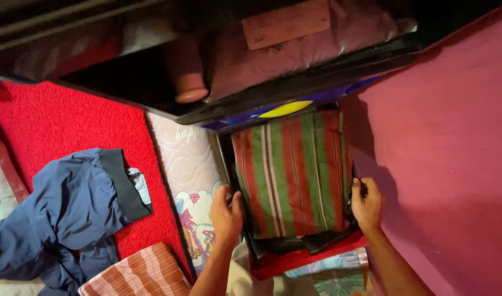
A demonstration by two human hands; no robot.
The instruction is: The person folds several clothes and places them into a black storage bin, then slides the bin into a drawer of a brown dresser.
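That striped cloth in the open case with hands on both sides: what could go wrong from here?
The left hand and right hand grip the case at its edges, so fingers might get pinched if the raised lid drops. The folded striped cloth may rumple if pushed. The blue garment lies loose on the red mat, easily overlooked.

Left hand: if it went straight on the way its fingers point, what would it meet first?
The left hand points up the frame along the left edge of the red-and-green striped folded cloth. Going on, it would probably meet the dark open lid above, though depth is unclear.
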